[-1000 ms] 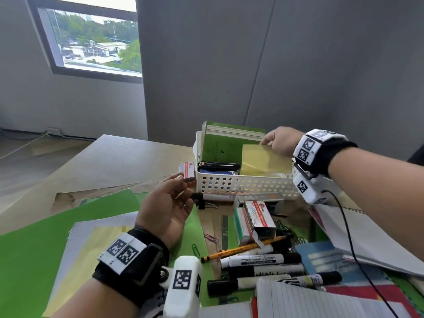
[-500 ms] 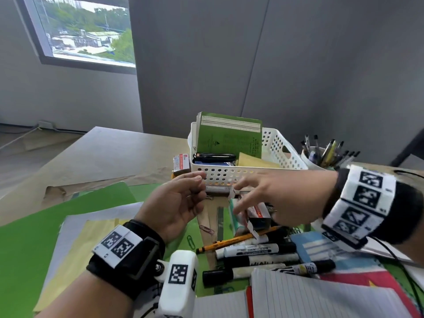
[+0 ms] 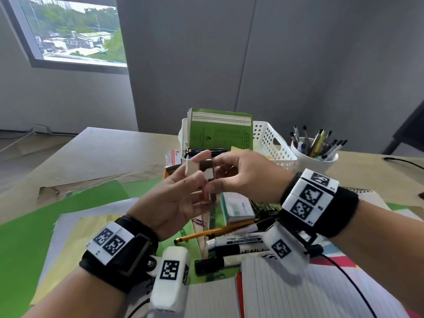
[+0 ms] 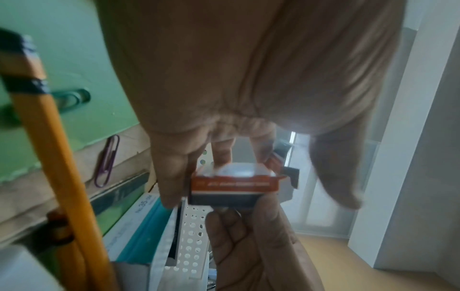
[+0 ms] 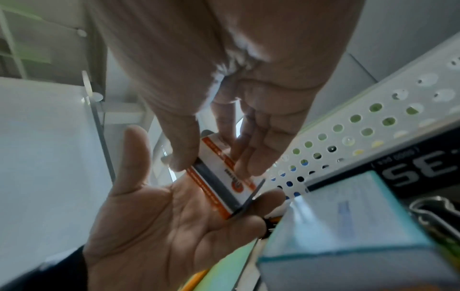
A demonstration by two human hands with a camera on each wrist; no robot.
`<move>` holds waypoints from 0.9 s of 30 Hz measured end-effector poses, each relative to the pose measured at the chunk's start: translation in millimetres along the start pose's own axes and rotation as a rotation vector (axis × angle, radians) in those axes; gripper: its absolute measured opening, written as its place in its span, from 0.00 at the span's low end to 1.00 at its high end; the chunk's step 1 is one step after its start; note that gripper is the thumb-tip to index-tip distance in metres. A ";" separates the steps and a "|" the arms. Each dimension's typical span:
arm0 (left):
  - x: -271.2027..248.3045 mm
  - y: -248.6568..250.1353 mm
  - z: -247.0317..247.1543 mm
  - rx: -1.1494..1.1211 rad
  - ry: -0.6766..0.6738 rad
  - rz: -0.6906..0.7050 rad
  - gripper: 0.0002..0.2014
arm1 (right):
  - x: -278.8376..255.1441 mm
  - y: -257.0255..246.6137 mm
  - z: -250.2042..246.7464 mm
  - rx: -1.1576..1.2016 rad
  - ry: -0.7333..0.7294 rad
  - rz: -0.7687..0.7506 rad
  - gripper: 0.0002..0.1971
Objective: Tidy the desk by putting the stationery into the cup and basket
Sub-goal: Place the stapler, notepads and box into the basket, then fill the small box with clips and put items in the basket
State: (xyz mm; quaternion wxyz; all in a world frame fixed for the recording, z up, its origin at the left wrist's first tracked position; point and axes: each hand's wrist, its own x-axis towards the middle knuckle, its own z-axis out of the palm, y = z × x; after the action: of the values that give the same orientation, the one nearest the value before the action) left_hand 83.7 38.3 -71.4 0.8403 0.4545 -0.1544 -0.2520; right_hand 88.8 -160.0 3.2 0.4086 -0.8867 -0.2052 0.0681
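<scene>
— What's changed?

— A second ago my right grip (image 3: 238,177) was in the basket (image 3: 273,143) with a yellow sheet; now it has come back and lifted the small orange-and-white box (image 3: 207,177) off the desk (image 3: 96,152). Both grips pinch it, the left grip (image 3: 174,203) cradling it from below, just in front of the basket. I judge its flap needs closing before it goes in.

— Counts?

— One basket behind the grips, one cup (image 3: 314,160) of pens behind my right grip. Below the grips: one yellow pencil (image 3: 220,230), about three markers (image 3: 238,241), one teal box (image 3: 237,206). One more small box (image 3: 173,157) lies beside the basket.
</scene>
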 end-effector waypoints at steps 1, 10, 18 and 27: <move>1.0 -0.7 0.6 -0.004 0.038 -0.008 0.35 | -0.8 1.3 -3.1 0.058 -0.002 0.030 0.23; 7.2 -2.4 -5.9 -0.139 0.210 0.021 0.25 | -14.4 34.9 -64.1 -0.643 -0.107 0.340 0.09; 8.7 -2.4 -8.0 -0.229 0.184 0.032 0.35 | -18.2 52.5 -40.7 -0.862 -0.285 0.343 0.17; 7.9 -2.4 -3.7 -0.210 0.228 -0.028 0.23 | -29.8 49.2 -35.4 -0.844 -0.366 0.344 0.21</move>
State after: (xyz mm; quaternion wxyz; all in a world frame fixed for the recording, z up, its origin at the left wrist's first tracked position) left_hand 91.4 35.3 -75.2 0.8917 0.3919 -0.0245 -0.2250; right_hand 87.2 -225.8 -12.0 -0.0462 -0.9694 -0.1341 0.2003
